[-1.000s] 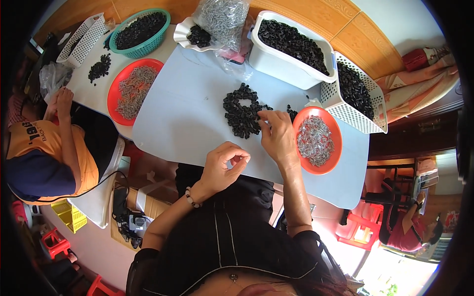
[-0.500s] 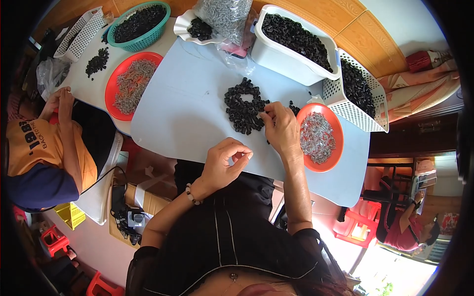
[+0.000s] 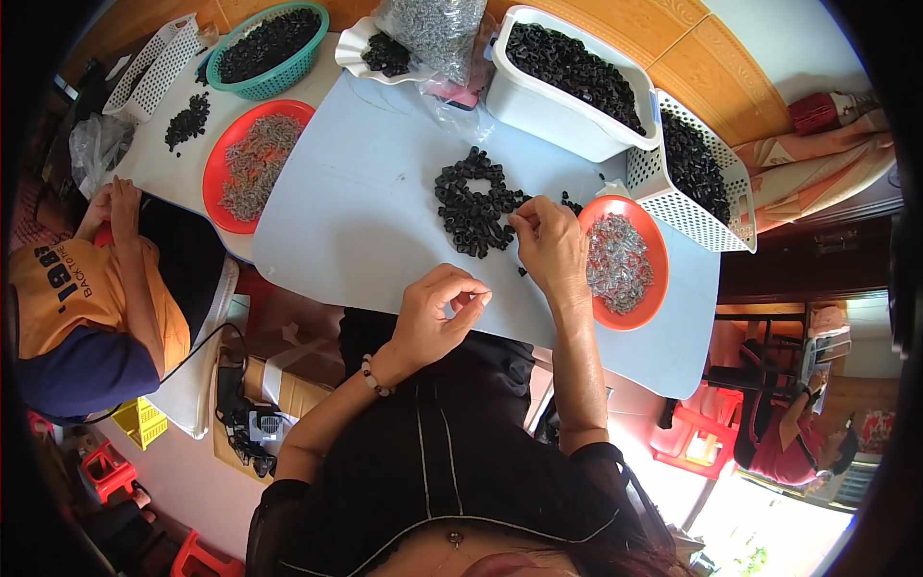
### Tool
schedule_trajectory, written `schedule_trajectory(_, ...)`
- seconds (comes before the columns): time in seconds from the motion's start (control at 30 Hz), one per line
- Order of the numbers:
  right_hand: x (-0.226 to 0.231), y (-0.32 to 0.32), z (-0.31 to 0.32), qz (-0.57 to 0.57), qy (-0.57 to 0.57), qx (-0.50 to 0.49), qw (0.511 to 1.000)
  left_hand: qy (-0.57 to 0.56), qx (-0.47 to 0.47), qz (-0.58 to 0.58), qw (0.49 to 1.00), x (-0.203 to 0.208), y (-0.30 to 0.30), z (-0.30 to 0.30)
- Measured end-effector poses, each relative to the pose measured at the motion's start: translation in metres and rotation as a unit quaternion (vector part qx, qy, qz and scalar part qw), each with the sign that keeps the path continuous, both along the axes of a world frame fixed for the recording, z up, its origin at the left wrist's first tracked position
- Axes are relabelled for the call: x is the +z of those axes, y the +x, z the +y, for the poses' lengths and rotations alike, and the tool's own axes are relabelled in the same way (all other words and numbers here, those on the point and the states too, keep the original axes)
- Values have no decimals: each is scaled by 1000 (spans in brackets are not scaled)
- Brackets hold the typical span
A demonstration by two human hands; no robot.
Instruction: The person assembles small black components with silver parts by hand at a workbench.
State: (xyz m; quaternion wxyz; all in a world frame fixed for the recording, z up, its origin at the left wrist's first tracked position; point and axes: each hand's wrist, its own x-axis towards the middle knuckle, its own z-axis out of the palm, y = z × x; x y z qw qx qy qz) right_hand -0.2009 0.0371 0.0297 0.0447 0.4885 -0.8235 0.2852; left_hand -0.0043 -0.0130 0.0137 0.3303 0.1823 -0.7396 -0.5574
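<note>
Right hand [image 3: 551,245]: fingertips pinched at the edge of the pile of black rings [image 3: 473,200]; any grasped ring is hidden. Left hand [image 3: 437,313]: fingers curled, thumb meeting forefinger above the table edge [image 3: 385,279]; contents indiscernible.

The right hand [image 3: 550,248] pinches at the pile of black rings [image 3: 473,202] on the surface [image 3: 356,212]. The red plate [image 3: 623,262] lies at its 3 o'clock. The left hand [image 3: 437,310] hovers curled at 7 o'clock.
</note>
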Motion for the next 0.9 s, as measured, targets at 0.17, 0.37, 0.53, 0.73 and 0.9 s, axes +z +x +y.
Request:
schedule_trajectory(0.17, 3, 1, 1, -26, 7, -7, 1000, -2, 0, 9, 1000, -2, 0, 0)
schedule_trajectory(0.37, 3, 0, 3, -2, 29, 0, 1000, -6, 6, 11, 1000, 0, 0, 1)
schedule_trajectory(0.53, 14, 7, 9, -41, 30, 8, 999, 67, 9, 56, 996, -6, -2, 0)
schedule_trajectory(0.73, 43, 45, 40, -217, -105, 129, 962, 325, -50, 56, 943, 19, -4, -3)
schedule_trajectory(0.9, 39, 58, 54, -228, -101, 154, 956, 353, -115, 30, 928, 20, 0, 0)
